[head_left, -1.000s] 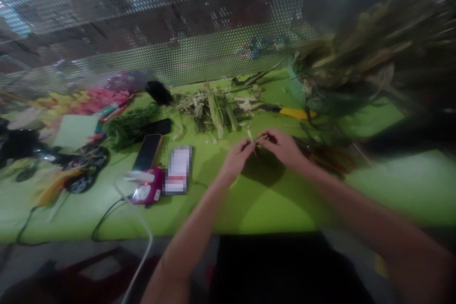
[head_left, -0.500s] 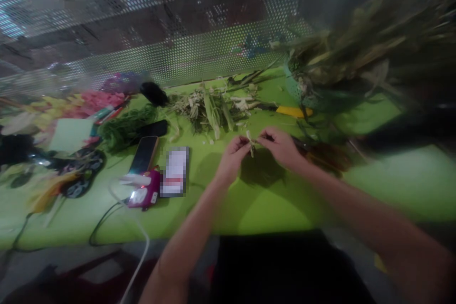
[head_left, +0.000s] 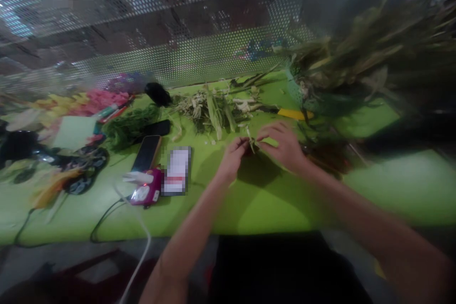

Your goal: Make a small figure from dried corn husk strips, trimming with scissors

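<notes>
Both my hands meet above the middle of a bright green table (head_left: 270, 204). My left hand (head_left: 233, 156) pinches one end of a small pale strip of plant stem (head_left: 251, 142). My right hand (head_left: 283, 146) pinches the other end, fingers curled over it. Just behind my hands lies a pile of cut green stalks and husks (head_left: 213, 109). A yellow-handled cutter (head_left: 294, 114) lies on the table beyond my right hand.
A large bunch of long leaves in a green basket (head_left: 356, 66) fills the right. On the left lie two phones (head_left: 147, 152), a pink device with cables (head_left: 144, 192), a card, green sprigs (head_left: 128, 126) and coloured flowers (head_left: 85, 102). A perforated metal screen (head_left: 185, 57) backs the table.
My hands have stayed together on the stem piece. My right hand's fingers have lifted and spread a little over it. The view has shifted slightly.
</notes>
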Demonstrator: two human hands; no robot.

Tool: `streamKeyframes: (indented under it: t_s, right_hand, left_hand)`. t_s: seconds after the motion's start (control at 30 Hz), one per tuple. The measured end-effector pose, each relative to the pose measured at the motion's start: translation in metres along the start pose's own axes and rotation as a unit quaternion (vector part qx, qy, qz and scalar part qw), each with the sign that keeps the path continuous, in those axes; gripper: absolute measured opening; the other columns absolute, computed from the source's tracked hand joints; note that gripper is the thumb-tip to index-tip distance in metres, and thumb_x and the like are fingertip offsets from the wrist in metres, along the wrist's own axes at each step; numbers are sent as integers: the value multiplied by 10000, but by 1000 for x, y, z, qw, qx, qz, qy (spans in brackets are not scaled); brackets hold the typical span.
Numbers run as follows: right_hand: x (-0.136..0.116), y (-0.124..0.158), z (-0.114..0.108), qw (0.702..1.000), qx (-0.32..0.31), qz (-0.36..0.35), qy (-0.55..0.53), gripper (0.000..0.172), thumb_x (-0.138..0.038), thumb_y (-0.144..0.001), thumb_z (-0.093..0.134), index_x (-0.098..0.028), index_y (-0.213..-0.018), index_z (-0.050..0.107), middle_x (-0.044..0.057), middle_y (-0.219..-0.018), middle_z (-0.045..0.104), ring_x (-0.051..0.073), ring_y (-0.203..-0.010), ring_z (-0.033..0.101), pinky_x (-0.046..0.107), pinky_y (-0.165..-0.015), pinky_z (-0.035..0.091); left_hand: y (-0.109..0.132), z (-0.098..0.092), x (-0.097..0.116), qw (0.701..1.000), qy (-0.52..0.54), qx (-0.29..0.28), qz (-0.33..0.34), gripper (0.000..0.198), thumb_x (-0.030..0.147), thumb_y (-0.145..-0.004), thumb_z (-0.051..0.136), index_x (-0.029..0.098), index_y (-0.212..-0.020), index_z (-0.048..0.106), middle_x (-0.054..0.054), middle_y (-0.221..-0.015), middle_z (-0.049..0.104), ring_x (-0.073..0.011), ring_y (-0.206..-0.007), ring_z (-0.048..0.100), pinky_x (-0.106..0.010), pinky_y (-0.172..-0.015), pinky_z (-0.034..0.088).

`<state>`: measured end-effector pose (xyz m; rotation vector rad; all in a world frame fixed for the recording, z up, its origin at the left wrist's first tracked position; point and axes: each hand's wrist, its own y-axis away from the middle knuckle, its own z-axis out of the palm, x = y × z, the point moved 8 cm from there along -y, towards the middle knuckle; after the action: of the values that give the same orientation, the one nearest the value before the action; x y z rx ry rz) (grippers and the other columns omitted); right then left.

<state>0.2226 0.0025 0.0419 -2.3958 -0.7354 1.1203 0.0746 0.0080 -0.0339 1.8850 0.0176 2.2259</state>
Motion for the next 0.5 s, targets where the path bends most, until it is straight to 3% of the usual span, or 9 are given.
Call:
streamKeyframes:
  t_s: [0.13, 0.5]
  right_hand:
    - [-4, 1, 14, 996, -73, -30, 51, 133, -228, -868, 654, -244, -989, 706, 58, -1033, 712, 246, -1013, 582, 383, -864, 406]
    - [-11, 8, 22, 977, -104, -90, 161, 196, -332, -957, 557, -318, -1040, 734, 28, -985, 705, 213, -909, 547, 353, -813, 338]
  left_hand:
    - [-1, -1, -3, 999, 35, 4, -8, 143, 287, -827, 671, 196, -937, 667, 5, -801, 639, -112, -719, 577, -251, -737, 456]
    - [1, 6, -17, 985, 156, -14, -76, 253, 281, -734, 781, 198, -951, 681, 0, -889, 683, -106, -751, 595, -247, -756, 469]
